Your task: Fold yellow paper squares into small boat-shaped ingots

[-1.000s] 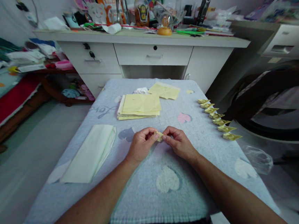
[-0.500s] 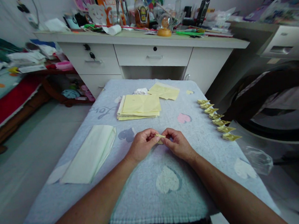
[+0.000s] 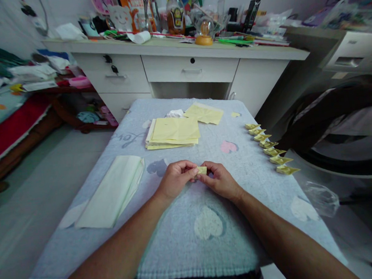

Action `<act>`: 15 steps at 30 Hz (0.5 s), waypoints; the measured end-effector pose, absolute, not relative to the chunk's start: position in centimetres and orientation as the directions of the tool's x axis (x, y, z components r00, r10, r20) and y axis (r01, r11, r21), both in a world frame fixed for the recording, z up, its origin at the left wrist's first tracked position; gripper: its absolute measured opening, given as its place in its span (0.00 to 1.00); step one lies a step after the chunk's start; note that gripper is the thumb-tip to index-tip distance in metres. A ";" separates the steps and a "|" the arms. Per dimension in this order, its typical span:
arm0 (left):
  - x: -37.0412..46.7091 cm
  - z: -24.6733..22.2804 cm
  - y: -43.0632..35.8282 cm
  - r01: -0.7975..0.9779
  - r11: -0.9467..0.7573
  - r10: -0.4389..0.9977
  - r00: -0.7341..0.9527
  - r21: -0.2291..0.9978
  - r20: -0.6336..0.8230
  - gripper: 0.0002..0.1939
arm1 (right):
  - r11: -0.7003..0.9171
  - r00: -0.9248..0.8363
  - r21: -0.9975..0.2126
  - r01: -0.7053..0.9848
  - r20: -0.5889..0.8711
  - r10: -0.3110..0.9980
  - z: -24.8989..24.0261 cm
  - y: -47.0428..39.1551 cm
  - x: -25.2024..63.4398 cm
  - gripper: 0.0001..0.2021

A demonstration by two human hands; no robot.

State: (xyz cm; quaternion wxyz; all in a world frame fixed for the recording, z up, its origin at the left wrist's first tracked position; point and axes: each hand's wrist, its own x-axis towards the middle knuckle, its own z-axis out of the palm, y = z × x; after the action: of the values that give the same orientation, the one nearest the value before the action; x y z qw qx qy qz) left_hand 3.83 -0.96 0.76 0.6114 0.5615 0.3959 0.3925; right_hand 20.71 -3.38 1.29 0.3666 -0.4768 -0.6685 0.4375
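Between my two hands, low over the cloth-covered table [image 3: 183,252], is a small folded yellow paper [image 3: 202,170]. My left hand [image 3: 178,179] pinches its left side between thumb and fingers. On the right side, the thumb and fingers of my right hand [image 3: 221,180] close on the same paper. Beyond my hands lies a stack of yellow paper sheets [image 3: 174,131], with loose yellow sheets [image 3: 205,113] behind it to the right. Several folded yellow paper pieces [image 3: 273,152] stand in a row along the table's right edge.
A folded pale cloth or paper [image 3: 112,191] lies at the left. Crumpled white paper [image 3: 174,113] sits behind the stack. Past the table stands a white desk [image 3: 189,65] crowded with a jar [image 3: 175,14] and other items. A clear plastic bag [image 3: 321,199] is beyond the right edge.
The small folded paper has turned in my fingers and now shows a flat, roughly rectangular face instead of a pointed shape. Both hands stay in nearly the same place.
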 end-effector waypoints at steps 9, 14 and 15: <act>3.7 0.7 -0.7 0.055 -0.052 0.921 0.389 0.997 0.026 0.07 | 0.166 -0.302 -0.944 0.285 0.076 0.950 1.3 -3.3 20.9 0.11; 3.9 1.0 -0.9 -0.043 0.035 0.941 0.339 0.998 -0.018 0.08 | 0.140 -0.288 -0.953 0.270 0.058 0.956 1.2 -3.3 20.6 0.08; 3.9 1.0 -0.9 -0.066 0.052 0.942 0.334 0.997 -0.027 0.08 | 0.136 -0.291 -0.956 0.260 0.057 0.955 1.2 -3.2 20.6 0.08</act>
State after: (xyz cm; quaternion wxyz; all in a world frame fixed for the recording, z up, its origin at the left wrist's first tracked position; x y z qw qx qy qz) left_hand 3.93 -0.91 1.01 0.6051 0.5485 0.3995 0.4164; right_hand 20.58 -3.25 1.25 0.3731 -0.4639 -0.6549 0.4654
